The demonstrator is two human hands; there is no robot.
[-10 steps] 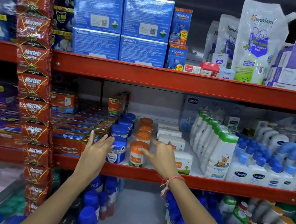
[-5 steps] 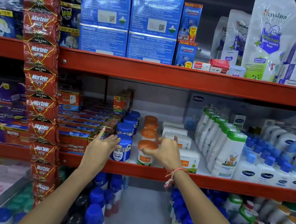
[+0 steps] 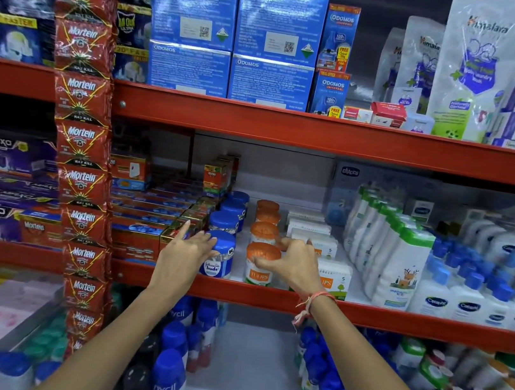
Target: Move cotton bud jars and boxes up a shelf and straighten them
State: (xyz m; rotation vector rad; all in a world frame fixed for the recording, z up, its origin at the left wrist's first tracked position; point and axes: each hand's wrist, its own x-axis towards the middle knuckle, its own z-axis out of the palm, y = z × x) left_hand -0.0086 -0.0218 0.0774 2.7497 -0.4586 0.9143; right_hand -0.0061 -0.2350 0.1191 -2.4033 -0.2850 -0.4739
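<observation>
On the middle red shelf (image 3: pixel 234 293) stand a row of blue-lidded cotton bud jars and a row of orange-lidded jars, with white cotton bud boxes (image 3: pixel 335 278) to their right. My left hand (image 3: pixel 185 252) wraps the left side of the front blue-lidded jar (image 3: pixel 219 261). My right hand (image 3: pixel 294 265) grips the front orange-lidded jar (image 3: pixel 260 267) from its right side. Both jars stand upright on the shelf at its front edge.
Red Mortein boxes (image 3: pixel 142 238) lie left of the jars and a hanging strip of Mortein sachets (image 3: pixel 81 182) drops in front. White and blue lotion bottles (image 3: pixel 402 266) fill the right side. The upper shelf (image 3: pixel 325 135) carries blue Odomos boxes (image 3: pixel 233 37).
Both hands have moved forward from hovering near the jars to closing on them, the left on the blue-lidded jar, the right on the orange-lidded one.
</observation>
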